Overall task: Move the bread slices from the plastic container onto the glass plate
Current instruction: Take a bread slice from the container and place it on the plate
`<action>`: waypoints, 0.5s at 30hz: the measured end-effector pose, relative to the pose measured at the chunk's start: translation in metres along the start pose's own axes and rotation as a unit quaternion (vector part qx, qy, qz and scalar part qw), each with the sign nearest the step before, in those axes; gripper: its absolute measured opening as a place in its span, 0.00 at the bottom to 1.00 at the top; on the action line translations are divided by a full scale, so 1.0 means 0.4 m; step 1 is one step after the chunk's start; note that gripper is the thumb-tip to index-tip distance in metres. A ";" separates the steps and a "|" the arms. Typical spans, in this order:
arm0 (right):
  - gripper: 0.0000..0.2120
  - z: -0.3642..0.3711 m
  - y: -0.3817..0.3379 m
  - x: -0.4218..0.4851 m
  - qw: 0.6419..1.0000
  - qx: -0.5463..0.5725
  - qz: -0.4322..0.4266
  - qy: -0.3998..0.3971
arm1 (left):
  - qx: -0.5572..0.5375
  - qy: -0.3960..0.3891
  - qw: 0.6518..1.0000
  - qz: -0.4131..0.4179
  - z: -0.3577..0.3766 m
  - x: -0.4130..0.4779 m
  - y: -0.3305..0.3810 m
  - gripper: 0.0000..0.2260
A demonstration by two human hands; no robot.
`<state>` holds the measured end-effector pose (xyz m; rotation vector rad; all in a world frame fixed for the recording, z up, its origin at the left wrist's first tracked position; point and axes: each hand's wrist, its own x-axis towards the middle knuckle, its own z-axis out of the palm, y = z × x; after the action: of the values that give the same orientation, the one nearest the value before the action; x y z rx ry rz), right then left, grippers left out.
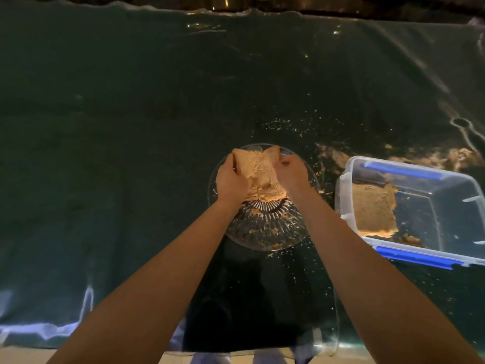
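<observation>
A brown bread slice [261,174] is held over the far half of the round glass plate [265,232]. My left hand [231,179] grips its left edge and my right hand [292,173] grips its right edge. The slice sags and bends between them, with its near end resting on or just above the plate. To the right stands the clear plastic container [420,166] with blue clips. One more bread slice [374,210] lies flat in its left part.
Crumbs are scattered on the plate and on the dark green, plastic-covered table [105,153] around it. The table's near edge runs along the bottom of the view. The container reaches the right edge of the view.
</observation>
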<state>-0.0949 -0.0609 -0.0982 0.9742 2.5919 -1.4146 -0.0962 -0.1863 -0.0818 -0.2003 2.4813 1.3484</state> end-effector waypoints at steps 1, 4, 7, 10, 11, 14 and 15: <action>0.18 0.003 0.002 0.001 1.000 -0.022 -0.005 0.003 | 0.000 0.002 1.000 0.002 0.001 0.001 -0.005 0.19; 0.15 0.009 0.011 0.005 0.998 -0.057 -0.007 0.003 | -0.001 0.000 1.000 -0.007 0.004 0.005 -0.013 0.20; 0.18 0.010 0.013 0.004 0.999 -0.041 0.009 -0.007 | -0.016 -0.008 1.000 -0.013 0.007 0.004 -0.012 0.21; 0.21 0.005 0.011 0.006 0.999 -0.038 0.009 -0.020 | -0.019 -0.001 1.000 -0.018 0.006 0.004 -0.007 0.21; 0.21 0.002 0.010 0.006 0.999 -0.034 0.010 -0.023 | -0.017 0.002 1.000 -0.018 0.006 0.004 -0.006 0.21; 0.23 -0.012 0.006 0.008 0.999 -0.022 0.011 -0.032 | -0.011 0.006 1.000 -0.022 0.001 0.003 0.003 0.22; 0.23 -0.018 0.004 0.009 0.999 -0.020 0.010 -0.034 | -0.010 0.007 1.000 -0.021 -0.001 0.002 0.006 0.21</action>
<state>-0.0950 -0.0530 -0.0961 0.9276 2.5450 -1.3599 -0.0978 -0.1851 -0.0800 -0.2657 2.4624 1.3594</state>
